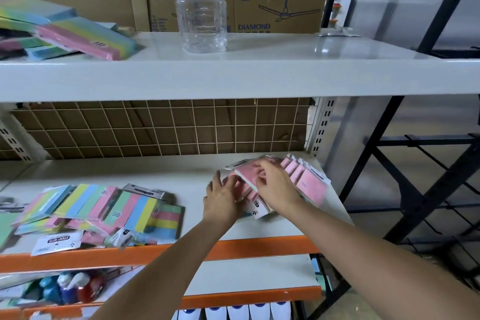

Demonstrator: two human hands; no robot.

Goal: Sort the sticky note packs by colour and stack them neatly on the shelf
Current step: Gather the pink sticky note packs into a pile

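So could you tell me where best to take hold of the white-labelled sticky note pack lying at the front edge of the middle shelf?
Probably by its two long sides, coming from above and the front. The white-labelled pack lies flat and slightly skewed at the shelf's orange lip, its near edge unobstructed, while multicolour packs crowd behind it.

Both hands are working on the middle shelf (181, 174): the left hand (220, 196) and right hand (276, 184) are gripping pink sticky note packs (309, 184) at right, while multicoloured packs (104, 208) are lying scattered at left.
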